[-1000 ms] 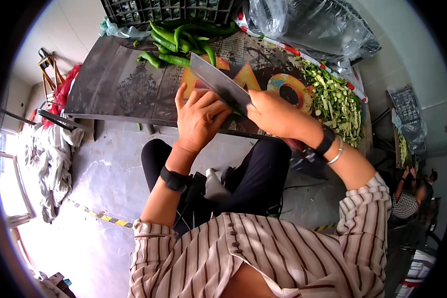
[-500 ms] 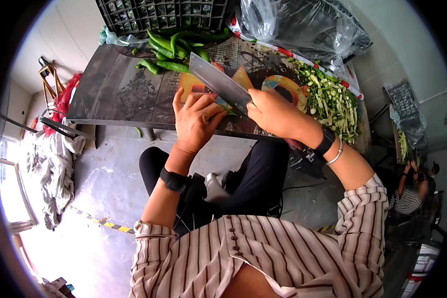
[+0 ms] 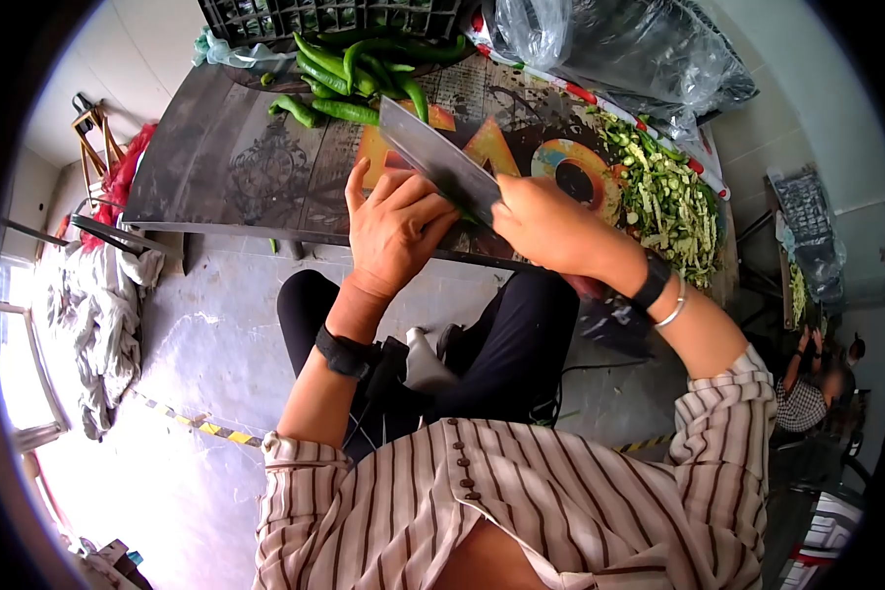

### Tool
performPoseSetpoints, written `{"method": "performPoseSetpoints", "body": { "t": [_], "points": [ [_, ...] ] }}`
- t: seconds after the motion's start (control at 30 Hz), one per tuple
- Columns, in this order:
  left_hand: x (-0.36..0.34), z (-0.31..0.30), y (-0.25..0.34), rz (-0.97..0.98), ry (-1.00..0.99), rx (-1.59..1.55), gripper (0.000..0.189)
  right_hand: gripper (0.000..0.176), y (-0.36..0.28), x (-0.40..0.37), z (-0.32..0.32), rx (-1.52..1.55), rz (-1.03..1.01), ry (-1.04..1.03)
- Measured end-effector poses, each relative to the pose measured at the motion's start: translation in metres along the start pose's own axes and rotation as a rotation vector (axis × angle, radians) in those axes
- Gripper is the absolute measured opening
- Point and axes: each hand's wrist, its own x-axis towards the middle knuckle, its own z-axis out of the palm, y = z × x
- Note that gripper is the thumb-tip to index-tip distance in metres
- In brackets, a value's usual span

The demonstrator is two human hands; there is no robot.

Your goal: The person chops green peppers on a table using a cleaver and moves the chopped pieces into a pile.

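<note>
My right hand (image 3: 552, 224) grips the handle of a cleaver (image 3: 430, 152), whose broad steel blade slants up and left over the table. Close beside the blade, my left hand (image 3: 398, 232) has its fingers curled down near the table's front edge. Pressed under those fingers is a green pepper (image 3: 465, 213), of which only a sliver shows by the blade. Beyond the cleaver lies a pile of whole green peppers (image 3: 349, 74). To the right is a long heap of chopped peppers (image 3: 666, 197).
A black plastic crate (image 3: 324, 18) stands behind the whole peppers. Clear plastic bagging (image 3: 619, 49) covers the back right of the dark table (image 3: 201, 162). Crumpled cloth (image 3: 93, 334) lies on the floor at left. Another person (image 3: 806, 393) sits at far right.
The view has shifted slightly. Less of the pepper under my left fingers shows now, and the blade stays close beside them. Both hands keep their hold.
</note>
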Motion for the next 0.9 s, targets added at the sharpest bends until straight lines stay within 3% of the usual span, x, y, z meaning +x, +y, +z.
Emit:
{"method": "performPoseSetpoints", "body": {
  "t": [0.13, 0.4, 0.5, 0.9],
  "points": [
    [0.0, 0.0, -0.002, 0.01, -0.007, 0.002, 0.008, 0.024, 0.007, 0.021, 0.011, -0.099, -0.253, 0.141],
    [-0.001, 0.0, 0.0, 0.007, 0.006, 0.0, 0.009, 0.022, 0.003, 0.007, -0.001, -0.098, -0.155, 0.184],
    [0.001, -0.001, 0.0, 0.017, 0.011, 0.002, 0.009, 0.02, 0.002, 0.0, -0.003, -0.1, -0.135, 0.062],
    [0.003, 0.0, -0.001, 0.007, 0.009, -0.011, 0.007, 0.016, 0.001, 0.001, 0.001, -0.123, -0.146, 0.023]
  ]
}}
